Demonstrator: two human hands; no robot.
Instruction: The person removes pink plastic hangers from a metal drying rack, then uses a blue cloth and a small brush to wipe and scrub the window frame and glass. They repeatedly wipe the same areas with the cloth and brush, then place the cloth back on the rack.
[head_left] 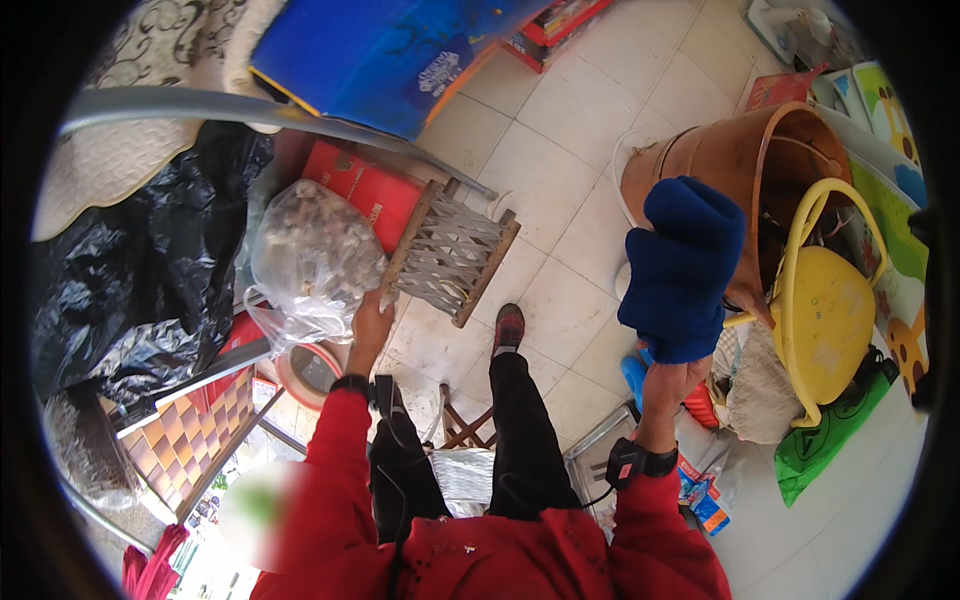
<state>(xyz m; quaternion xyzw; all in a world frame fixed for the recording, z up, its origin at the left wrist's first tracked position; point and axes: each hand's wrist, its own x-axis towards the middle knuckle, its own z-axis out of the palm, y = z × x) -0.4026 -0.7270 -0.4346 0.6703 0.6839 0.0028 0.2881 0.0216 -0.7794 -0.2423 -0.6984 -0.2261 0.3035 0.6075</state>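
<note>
My left hand (371,325) is closed round the lower left end of a small wooden-framed stool (450,250) with a seat of woven grey straps. The stool is held tilted above the tiled floor. Next to that hand is a clear plastic bag (318,250) of pale lumpy contents that I cannot make out. On the right, my right hand (676,388) grips the lower end of a folded dark blue cloth (685,265), thick and fuzzy. The cloth stands up from the fist and covers part of a brown wooden bucket (725,160).
A yellow chair (825,315) stands at the right by a green bag (835,440). Black plastic sheeting (150,260) lies at the left, under a curved metal rail (270,112). A blue box (370,60) and a red box (365,190) are ahead. Another folding stool (467,475) sits between my legs.
</note>
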